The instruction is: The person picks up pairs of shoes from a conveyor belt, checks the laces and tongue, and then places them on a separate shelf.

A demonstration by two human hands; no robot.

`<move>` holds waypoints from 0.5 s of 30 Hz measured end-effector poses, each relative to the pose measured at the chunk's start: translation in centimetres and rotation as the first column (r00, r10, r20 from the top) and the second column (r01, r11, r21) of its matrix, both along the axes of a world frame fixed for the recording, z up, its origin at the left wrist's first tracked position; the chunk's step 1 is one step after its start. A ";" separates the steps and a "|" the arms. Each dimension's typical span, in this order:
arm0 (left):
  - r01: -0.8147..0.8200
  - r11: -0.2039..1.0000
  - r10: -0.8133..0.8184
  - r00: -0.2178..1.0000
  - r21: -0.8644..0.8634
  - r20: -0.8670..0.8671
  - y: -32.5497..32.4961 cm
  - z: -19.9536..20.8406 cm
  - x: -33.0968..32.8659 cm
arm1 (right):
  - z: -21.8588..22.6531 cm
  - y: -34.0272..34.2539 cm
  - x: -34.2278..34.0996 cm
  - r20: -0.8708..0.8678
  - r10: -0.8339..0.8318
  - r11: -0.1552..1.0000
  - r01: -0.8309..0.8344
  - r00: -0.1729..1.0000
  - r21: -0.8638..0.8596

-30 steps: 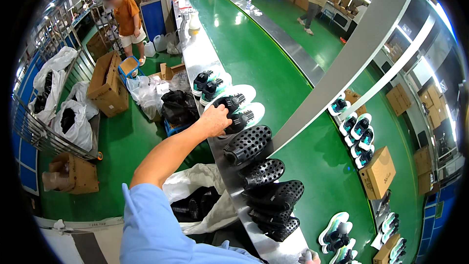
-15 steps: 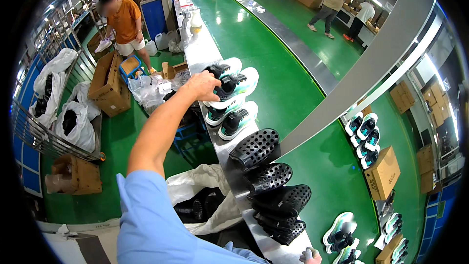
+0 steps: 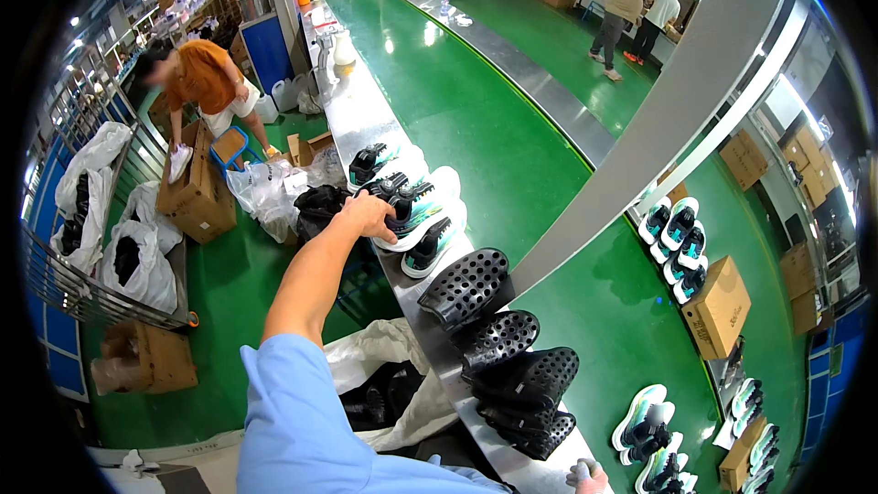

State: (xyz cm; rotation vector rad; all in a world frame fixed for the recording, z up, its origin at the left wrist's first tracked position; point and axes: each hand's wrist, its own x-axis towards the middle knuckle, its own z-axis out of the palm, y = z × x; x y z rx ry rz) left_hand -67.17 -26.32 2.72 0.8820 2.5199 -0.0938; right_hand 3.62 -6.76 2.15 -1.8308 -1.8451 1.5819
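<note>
My left hand reaches forward, its fingers closed around the heel end of a black, white and teal sneaker on the metal ledge. Against it lies another such sneaker, and a further one sits just beyond. Nearer me, several black shoe-shaped plastic forms with round holes lie in a row along the ledge. My right hand shows only partly at the lower edge, grey covering on its fingertips. Its fingers are curled, and what they may hold is hidden.
Right of the metal ledge runs a green conveyor surface, with sneakers at its near end. A grey post slants across it. Below my left arm stands a white sack of black items. A person in orange bends over a carton.
My left hand has come nearer along the ledge, bringing the gripped sneaker with it. The person in orange has bent down, lowering a shoe toward the carton. My right hand stays low.
</note>
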 end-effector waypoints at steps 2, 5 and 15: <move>-0.011 1.000 0.012 1.000 0.011 -0.014 -0.7 -0.6 0.4 | 0.2 -0.1 -0.4 -0.012 0.011 1.000 -0.011 1.000 -0.004; 0.017 0.994 -0.003 0.992 0.110 -0.124 -1.4 -1.2 1.4 | 0.6 -0.2 -0.8 -0.049 -0.004 1.000 0.004 0.999 -0.001; -0.008 0.732 0.245 0.936 0.682 -0.252 -5.3 -2.1 2.3 | 1.7 0.4 -1.7 -0.029 0.035 0.999 -0.036 0.999 -0.006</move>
